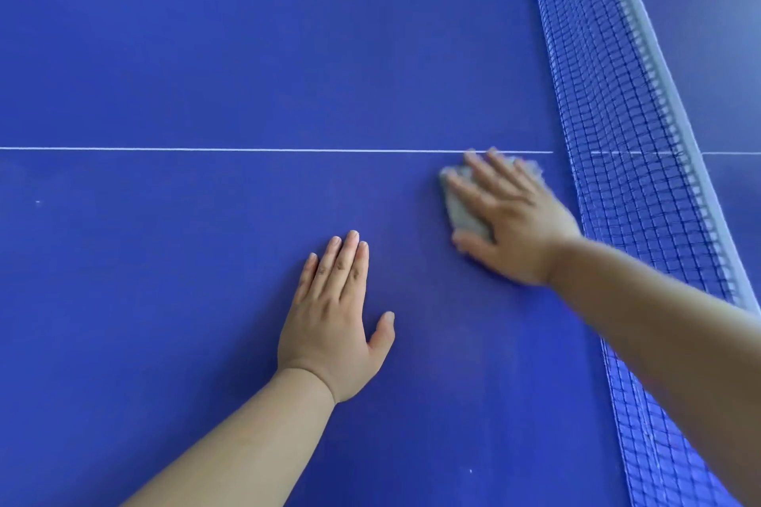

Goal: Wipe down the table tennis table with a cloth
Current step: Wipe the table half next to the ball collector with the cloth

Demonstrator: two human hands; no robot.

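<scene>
- Right of centre in the frame, our right hand (514,218) presses flat on the grey cloth (461,210), fingers straight and spread; both look blurred.
- The cloth lies on the blue table (206,53) near the net (617,136), its far edge at the white line (206,149).
- Lower centre, our left hand (333,321) rests palm-down on the table, fingers straight and together, thumb out, holding nothing.
- The net runs down the frame's right side.

The blue table (206,53), crossed by a white line (247,149), bears a grey cloth (462,213) beside its net (609,136).
</scene>
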